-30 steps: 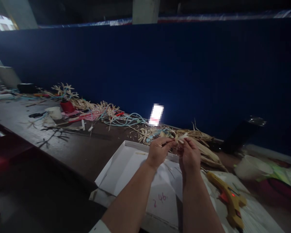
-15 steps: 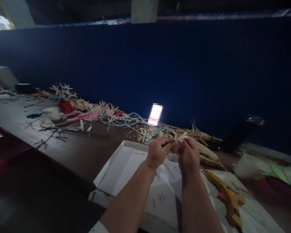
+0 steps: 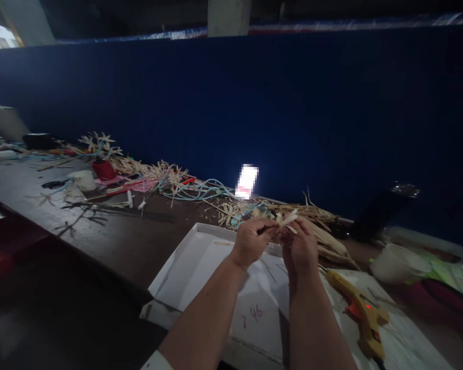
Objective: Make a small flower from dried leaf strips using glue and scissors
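My left hand and my right hand meet above the far edge of a shallow white box. Between their fingertips is a small piece of pale dried leaf strips, fanned out at the top. Both hands are closed on it, the left pinching it from the side. What the right palm covers is hidden. Handwritten red marks show on the box under my forearms. A yellow glue gun with a small red light lies right of my right forearm.
Dried husks and shavings lie behind my hands. A lit phone leans at the blue partition. Leftward are blue cords, a red container and scissors. A white cup stands at right.
The leaf strips between my fingers have turned slightly and spread wider, with one strip now pointing down to the right. My hands have barely moved.
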The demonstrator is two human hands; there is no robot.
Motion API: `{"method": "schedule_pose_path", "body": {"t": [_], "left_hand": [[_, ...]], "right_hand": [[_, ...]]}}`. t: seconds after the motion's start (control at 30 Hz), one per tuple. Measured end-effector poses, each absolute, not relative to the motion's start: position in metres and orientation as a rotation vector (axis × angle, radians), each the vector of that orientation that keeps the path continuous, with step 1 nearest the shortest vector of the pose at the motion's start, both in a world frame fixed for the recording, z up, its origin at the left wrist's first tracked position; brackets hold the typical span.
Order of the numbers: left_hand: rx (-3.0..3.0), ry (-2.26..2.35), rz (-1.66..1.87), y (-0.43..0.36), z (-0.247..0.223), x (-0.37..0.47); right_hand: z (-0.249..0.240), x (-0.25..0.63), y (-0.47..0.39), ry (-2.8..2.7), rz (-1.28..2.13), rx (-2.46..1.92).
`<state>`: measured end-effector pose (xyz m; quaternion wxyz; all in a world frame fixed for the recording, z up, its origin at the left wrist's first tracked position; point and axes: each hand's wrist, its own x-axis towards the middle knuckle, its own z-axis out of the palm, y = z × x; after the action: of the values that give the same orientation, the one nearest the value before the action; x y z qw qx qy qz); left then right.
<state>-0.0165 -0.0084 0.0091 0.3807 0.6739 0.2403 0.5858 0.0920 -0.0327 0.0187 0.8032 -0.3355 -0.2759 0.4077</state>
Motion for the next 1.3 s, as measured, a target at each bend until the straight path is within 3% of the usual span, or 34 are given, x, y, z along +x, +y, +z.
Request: {"method": "schedule_pose_path", "body": {"t": [0.77,1.3], "left_hand": [[1.832,0.556,1.656,0.001,0.009,-0.019],[1.506,0.611,1.397,0.002,0.005,-0.016]], "right_hand": [[0.018,0.092,-0.035,-0.638,0.898,-0.697],[0.022,0.090,-0.034,-0.627,0.905,-0.744]]}}
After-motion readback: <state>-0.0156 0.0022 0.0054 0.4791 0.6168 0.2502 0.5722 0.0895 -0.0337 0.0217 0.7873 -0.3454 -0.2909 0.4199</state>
